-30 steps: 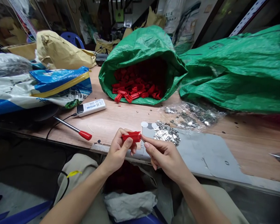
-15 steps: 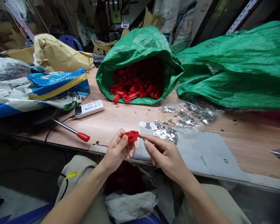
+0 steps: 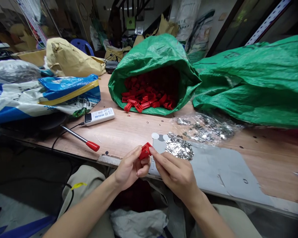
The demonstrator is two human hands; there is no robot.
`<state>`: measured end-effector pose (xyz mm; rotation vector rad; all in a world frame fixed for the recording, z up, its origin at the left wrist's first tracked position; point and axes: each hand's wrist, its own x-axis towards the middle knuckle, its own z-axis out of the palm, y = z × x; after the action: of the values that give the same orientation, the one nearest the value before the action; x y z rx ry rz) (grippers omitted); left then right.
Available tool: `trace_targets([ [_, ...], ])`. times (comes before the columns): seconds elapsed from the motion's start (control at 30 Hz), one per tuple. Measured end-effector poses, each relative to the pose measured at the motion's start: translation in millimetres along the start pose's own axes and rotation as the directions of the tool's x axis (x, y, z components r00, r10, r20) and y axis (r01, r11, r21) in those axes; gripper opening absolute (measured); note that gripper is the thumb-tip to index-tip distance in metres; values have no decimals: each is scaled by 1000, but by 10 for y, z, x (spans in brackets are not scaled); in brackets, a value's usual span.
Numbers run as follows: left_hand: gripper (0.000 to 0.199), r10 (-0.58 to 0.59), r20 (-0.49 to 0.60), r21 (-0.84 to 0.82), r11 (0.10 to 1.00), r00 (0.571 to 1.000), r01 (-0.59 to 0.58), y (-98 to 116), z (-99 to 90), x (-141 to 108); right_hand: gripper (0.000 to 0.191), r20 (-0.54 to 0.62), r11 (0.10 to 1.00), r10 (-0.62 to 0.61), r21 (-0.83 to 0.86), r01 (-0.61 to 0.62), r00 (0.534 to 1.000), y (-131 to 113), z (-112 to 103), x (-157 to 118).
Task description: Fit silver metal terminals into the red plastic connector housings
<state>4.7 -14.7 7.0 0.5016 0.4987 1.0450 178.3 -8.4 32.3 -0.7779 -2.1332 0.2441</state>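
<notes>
The left grip (image 3: 132, 168) pinched the red part (image 3: 145, 151), left of the metal pile (image 3: 179, 147); the right grip (image 3: 178, 170) touched it, hold unclear.

A small, narrow, box-like part of glossy red plastic (image 3: 145, 151) is held off the work surface, gripped between the thumb and fingers of the bare left hand (image 3: 132, 167). It is tilted, its upper end angled up to the right, where it is touched by a fingertip of the bare right hand (image 3: 175, 169). A tiny bright spot is seen on its side.
</notes>
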Motion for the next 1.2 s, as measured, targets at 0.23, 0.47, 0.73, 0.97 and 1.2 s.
trace_targets([
  [0.23,43,94,131,169,979,987,-116,91,85,-94,27,-129,784,579,360,-507,805,125,34,19],
  [0.47,20,-235,210,960,-135,949,-245,45,68,-353,57,-127,583,779,505,-636,614,605,-70,225],
  [0.73,51,-281,47,964,-238,958,-117,-59,2,-331,42,160,805,556,-349,-480,816,763,671,1234],
  [0.97,44,188,-11,736,667,982,-120,218,-82,-69,16,124,752,622,-368,-546,773,894,890,1688],
  [1.2,75,386,-322,316,904,865,-286,309,-163,121,16,360,847,461,94,-523,811,140,381,836],
])
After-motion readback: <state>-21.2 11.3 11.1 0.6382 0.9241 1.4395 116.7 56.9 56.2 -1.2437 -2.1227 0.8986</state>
